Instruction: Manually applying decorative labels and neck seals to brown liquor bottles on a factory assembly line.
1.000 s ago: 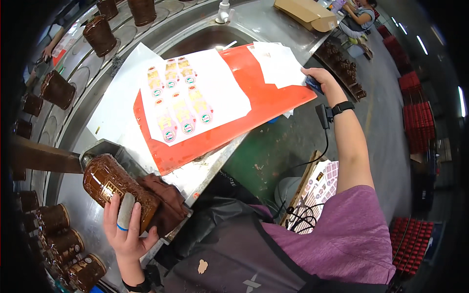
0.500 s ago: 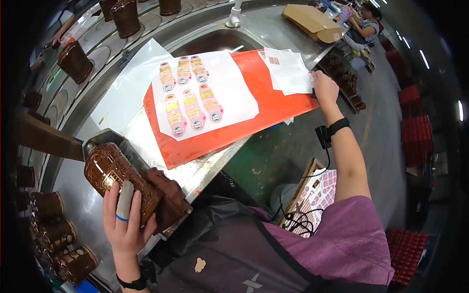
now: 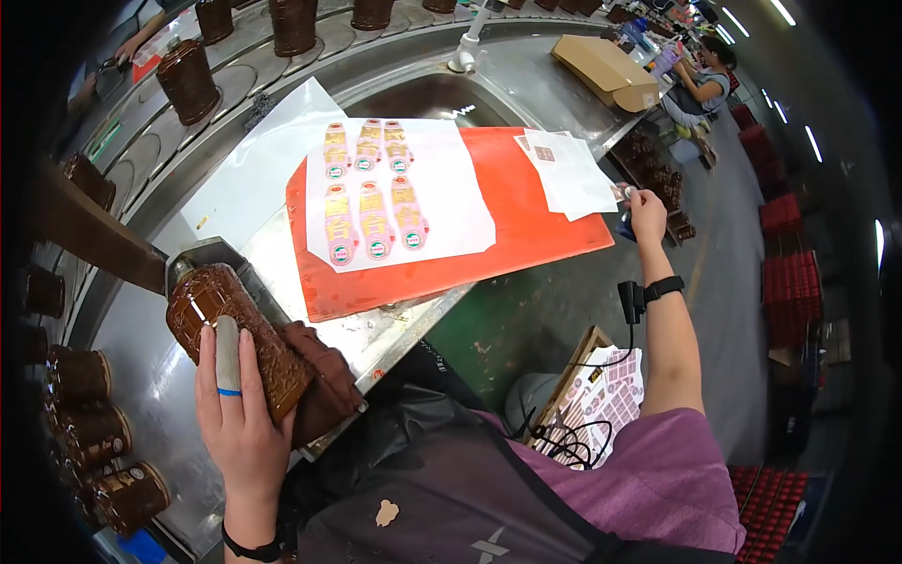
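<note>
A glossy brown bottle (image 3: 235, 324) with a textured side lies tilted in a metal cradle (image 3: 211, 252), neck end away from me. My left hand (image 3: 246, 428) holds it near its base, fingers stretched along its side and thumb round the other side. One finger wears a grey finger cot with a blue band. A dark brown cloth (image 3: 324, 376) lies beside the bottle. At the right, my right hand (image 3: 648, 214) has its fingertips pinched together just past small white label sheets (image 3: 575, 183); what lies between them is too small to make out.
A white sheet with pink and gold labels (image 3: 451, 202) lies on a red-orange board (image 3: 526, 254). Behind are a sink (image 3: 423, 99), a faucet (image 3: 465, 52) and a cardboard box (image 3: 601, 70). More brown bottles (image 3: 188, 80) line the left and far side. Another person (image 3: 709, 80) sits far right.
The bottle has turned, and its gold emblem no longer shows. My right hand has drawn slightly away from the label sheets, still pinched. The whole view has shifted a little.
</note>
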Motion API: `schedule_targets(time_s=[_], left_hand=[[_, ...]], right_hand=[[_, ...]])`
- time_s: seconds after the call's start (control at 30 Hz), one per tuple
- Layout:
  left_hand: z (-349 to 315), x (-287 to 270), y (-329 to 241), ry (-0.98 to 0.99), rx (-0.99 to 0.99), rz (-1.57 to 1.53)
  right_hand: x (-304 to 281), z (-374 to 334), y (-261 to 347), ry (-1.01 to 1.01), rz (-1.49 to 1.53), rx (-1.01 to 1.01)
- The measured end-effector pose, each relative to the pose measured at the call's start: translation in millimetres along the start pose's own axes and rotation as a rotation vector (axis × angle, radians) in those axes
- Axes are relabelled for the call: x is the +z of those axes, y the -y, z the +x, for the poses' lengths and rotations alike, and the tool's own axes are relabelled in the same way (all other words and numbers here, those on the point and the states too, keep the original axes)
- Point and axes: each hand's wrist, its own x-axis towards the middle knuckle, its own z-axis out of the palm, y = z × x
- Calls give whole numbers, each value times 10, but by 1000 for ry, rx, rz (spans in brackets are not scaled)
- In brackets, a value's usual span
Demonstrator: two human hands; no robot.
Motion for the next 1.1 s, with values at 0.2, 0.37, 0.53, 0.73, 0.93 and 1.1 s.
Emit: schedule_targets(time_s=[0.2,0.37,0.53,0.73,0.93,1.1], left_hand=[[6,-1,-14,-18,1,18],[-14,5,-11,-37,13,38],[-29,11,-13,-42,16,51],[-67,47,0,-48,6,43],[-87,52,24,-56,17,56],[-108,-22,84,-61,55,130]], right_hand=[[72,40,-296,-54,-31,-18],[60,-40,-310,59,194,210],[-187,-425,-2,-144,-161,-139],[-220,-539,-297,-220,298,-44],[-204,-382,-802,-268,614,209],[-654,-140,-68,-380,603,-62]])
